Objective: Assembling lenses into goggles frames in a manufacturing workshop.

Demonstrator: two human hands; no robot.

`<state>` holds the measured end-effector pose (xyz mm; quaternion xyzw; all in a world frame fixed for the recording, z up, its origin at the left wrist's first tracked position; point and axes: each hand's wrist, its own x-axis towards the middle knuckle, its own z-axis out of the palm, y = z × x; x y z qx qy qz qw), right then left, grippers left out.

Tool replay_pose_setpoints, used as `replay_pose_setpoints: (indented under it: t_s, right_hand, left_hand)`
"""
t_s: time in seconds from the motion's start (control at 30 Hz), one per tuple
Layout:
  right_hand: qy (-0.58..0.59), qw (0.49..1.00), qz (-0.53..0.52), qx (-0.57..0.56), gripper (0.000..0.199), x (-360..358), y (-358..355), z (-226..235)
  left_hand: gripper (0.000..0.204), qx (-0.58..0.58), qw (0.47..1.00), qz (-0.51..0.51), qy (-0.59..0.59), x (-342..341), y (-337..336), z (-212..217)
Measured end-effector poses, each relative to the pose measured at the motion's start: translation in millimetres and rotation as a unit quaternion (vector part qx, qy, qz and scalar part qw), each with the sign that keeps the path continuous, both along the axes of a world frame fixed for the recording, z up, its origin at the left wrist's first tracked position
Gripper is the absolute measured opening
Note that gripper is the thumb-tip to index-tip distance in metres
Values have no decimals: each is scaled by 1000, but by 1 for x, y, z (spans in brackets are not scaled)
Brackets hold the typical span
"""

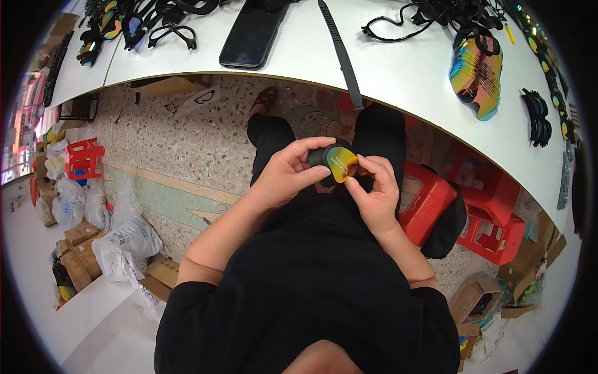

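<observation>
the left hand [288, 171] grasps a black, rounded, smooth-sided piece [317, 157] between thumb and fingers, the thumb lying at the left edge of a shiny gold-green mirrored lens [339, 163]. the right hand [377, 187] grasps that lens by its right end, pinched between thumb and fingertips. the lens is held above the person's lap, just nearer than the long white table [405, 71], and sits against the black piece; whether the two are joined, i cannot tell.

on the table, a flat black smartphone [254, 34] lies far and left of the hands. to its right, a dark grey ribbed strap [341, 56] reaches the table's near edge. farther right is a fanned stack of rainbow-mirrored lenses [478, 78], with a small group of curved black pieces [537, 118] beyond it to the right. a red plastic stool [427, 199] stands right of the right hand, below the table.
</observation>
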<state>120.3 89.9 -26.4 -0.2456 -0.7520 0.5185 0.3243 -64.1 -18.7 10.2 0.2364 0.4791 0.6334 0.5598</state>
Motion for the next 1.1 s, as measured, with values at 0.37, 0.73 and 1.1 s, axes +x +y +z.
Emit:
replay_pose_setpoints:
  t_s: [0.37,0.73,1.1]
  right_hand:
    - [6,1000,-1,-22,42,-3,-7,-1]
    - [3,997,0,-79,37,-1,-8,-3]
    - [-9,999,22,-34,37,-1,0,4]
  left_hand:
    - [72,-10,906,-205,370,-30,20,19]
    - [66,35,889,-207,406,-33,25,11]
    - [67,46,898,-169,404,-24,19,3]
